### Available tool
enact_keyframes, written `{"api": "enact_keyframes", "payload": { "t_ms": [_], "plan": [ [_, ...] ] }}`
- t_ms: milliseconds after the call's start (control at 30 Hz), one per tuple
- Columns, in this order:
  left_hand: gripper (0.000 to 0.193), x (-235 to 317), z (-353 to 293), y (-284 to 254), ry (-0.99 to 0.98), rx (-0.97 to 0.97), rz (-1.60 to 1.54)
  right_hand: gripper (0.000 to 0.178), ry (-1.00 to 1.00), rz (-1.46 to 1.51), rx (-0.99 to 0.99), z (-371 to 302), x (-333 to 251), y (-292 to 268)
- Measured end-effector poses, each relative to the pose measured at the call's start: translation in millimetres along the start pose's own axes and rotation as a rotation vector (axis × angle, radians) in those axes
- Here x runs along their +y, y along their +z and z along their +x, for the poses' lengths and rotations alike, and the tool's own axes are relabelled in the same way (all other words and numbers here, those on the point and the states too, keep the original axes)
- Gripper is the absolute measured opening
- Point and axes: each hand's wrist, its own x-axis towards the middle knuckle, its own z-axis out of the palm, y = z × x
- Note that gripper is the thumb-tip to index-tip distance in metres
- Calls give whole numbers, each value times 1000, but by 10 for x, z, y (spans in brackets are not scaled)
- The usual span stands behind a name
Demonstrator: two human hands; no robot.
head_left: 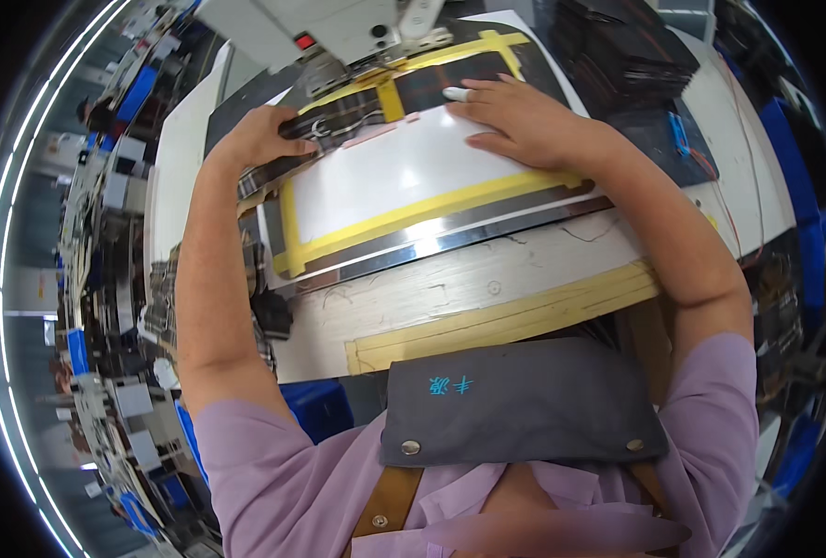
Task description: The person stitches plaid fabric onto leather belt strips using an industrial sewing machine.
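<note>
Nearest the person, along the near edge of the tabletop [487, 298], runs a rectangle of yellow tape outline [506, 321] on pale wood. Beyond it lies a bright metal strip [450, 237], and on that the one flat sewing template [404, 177]: a glossy white panel framed in yellow tape, its long axis running from the near left corner up toward the far right, tilted against the tabletop's near edge.

Two hands rest on the template, one at each far corner. The left hand [264, 135] lies at the far left end, fingers curled down over a strip of dark plaid fabric [329, 121] and pinning it flat; it grips nothing that I can see. The right hand [515, 116] is spread flat and wide on the far right part of the panel, palm down, with one white fingertip guard [457, 94] on a finger pointing left. The plaid strip therefore lies between the hands, touching the left one and just left of the right fingertips.

Farther still, one sewing machine head [339, 33] overhangs the template's far edge, above the fabric. At the far right corner sits one stack of dark pieces [618, 46].
</note>
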Motion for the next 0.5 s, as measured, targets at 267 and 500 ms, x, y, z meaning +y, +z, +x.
{"api": "enact_keyframes", "payload": {
  "t_ms": [267, 500],
  "plan": [
    [36, 397, -865, -327, 192, -162, -479, 38, -49, 282, -131, 63, -541, -314],
    [33, 173, -1739, -826, 242, 944, -1213, 79, -299, 665, -147, 171, -1327, -307]
  ]
}}
